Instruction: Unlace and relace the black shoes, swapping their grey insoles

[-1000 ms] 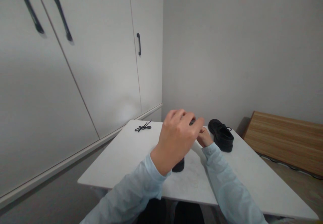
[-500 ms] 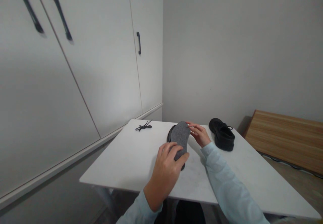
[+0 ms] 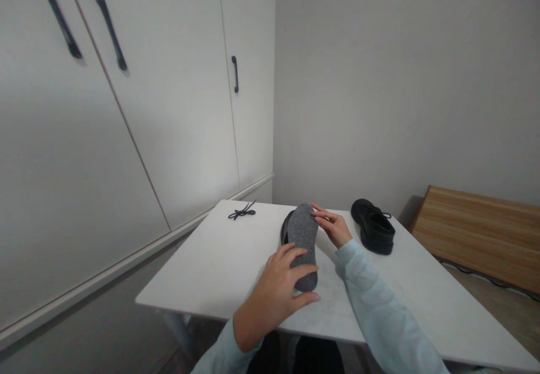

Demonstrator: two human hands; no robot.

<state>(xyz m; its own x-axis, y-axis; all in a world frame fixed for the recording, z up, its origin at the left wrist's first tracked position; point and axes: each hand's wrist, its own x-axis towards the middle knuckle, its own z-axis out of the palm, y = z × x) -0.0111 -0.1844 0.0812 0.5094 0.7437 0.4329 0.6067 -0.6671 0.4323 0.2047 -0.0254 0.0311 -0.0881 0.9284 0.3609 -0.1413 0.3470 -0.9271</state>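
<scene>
A grey felt insole (image 3: 304, 230) lies lengthwise over a black shoe (image 3: 284, 229), whose left edge shows beside it; the rest of that shoe is hidden. My right hand (image 3: 333, 226) pinches the insole's far right edge with its fingertips. At the near end, my left hand (image 3: 278, 278) has its fingers spread across the insole's left side, touching it. Its thumb stands apart, just below the rounded heel end.
A second black shoe (image 3: 373, 228), laced, stands on the right of the white table (image 3: 202, 267). A bundled black shoelace (image 3: 242, 211) lies at the back left. White cabinets (image 3: 177, 109) line the left, and a wood-grain board (image 3: 476, 230) leans at the right.
My left hand has loosened and spread, its thumb moving off the insole toward me. The insole's near end now shows more fully. My right hand stays at the far end.
</scene>
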